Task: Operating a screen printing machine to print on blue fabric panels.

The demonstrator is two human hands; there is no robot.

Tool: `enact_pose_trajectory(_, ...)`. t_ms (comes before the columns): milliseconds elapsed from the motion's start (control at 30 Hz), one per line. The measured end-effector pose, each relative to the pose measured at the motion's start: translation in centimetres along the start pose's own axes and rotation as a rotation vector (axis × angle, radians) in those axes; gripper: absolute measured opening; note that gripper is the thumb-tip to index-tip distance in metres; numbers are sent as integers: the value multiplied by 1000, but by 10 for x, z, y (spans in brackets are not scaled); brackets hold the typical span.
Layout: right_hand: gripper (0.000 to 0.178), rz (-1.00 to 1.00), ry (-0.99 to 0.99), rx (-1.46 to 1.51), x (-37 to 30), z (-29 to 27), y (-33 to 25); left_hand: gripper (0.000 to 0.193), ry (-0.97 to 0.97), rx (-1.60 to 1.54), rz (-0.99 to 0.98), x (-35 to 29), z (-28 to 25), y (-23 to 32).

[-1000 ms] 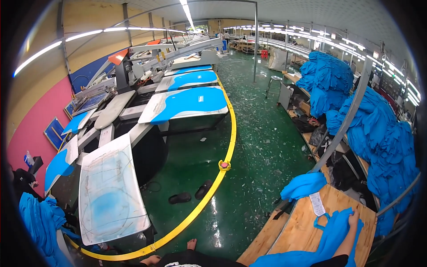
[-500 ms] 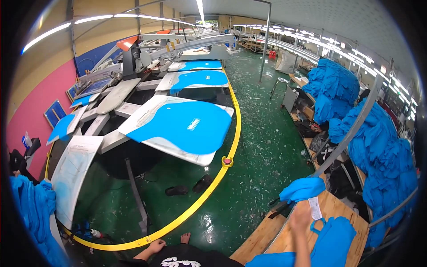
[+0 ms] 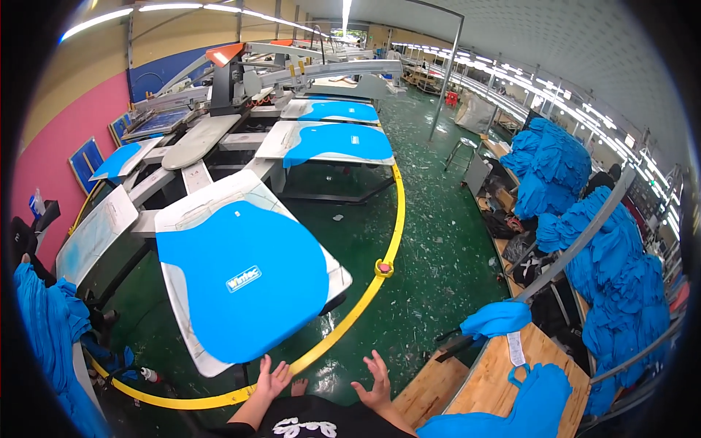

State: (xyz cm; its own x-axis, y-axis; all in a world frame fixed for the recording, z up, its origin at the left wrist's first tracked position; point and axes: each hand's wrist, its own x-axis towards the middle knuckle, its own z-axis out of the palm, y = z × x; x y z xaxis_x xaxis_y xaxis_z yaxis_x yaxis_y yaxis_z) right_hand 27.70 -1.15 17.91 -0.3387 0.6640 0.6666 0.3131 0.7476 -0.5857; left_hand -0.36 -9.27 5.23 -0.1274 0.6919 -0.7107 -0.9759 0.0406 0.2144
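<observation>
A blue cut fabric piece (image 3: 252, 274) with a small white print lies flat on the nearest white platen (image 3: 186, 208) of a round printing machine. My left hand (image 3: 273, 377) is just below the platen's near edge, palm turned up and fingers spread, holding nothing. To its right my right hand (image 3: 375, 381) is raised above the floor with its fingers apart, also holding nothing. On the wooden table (image 3: 467, 394) at the right lie a bunched blue garment (image 3: 544, 398) and a folded blue cloth (image 3: 496, 319) with a white label (image 3: 516, 349) hanging from it.
A yellow curved rail (image 3: 343, 321) with a red button (image 3: 383, 268) rings the machine. Further platens carry blue pieces (image 3: 336, 142). Large blue garment piles (image 3: 621, 263) fill the right-hand rack beside a slanted metal post (image 3: 584, 226). More blue cloth (image 3: 47, 321) hangs at the left by another person.
The platens have turned, bringing the printed blue piece closer to me and leftward. My right hand has left the cloth on the table and moved left. My left hand has risen and opened.
</observation>
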Motion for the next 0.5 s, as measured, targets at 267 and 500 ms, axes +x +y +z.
enact_pose_trajectory(267, 46, 436, -303, 131, -2, 32, -19, 39, 102, 60, 179, -22, -48, 38)
enact_pose_trajectory(500, 26, 362, -692, 165, 30, 90, -26, 24, 82, 57, 80, -14, -84, 75)
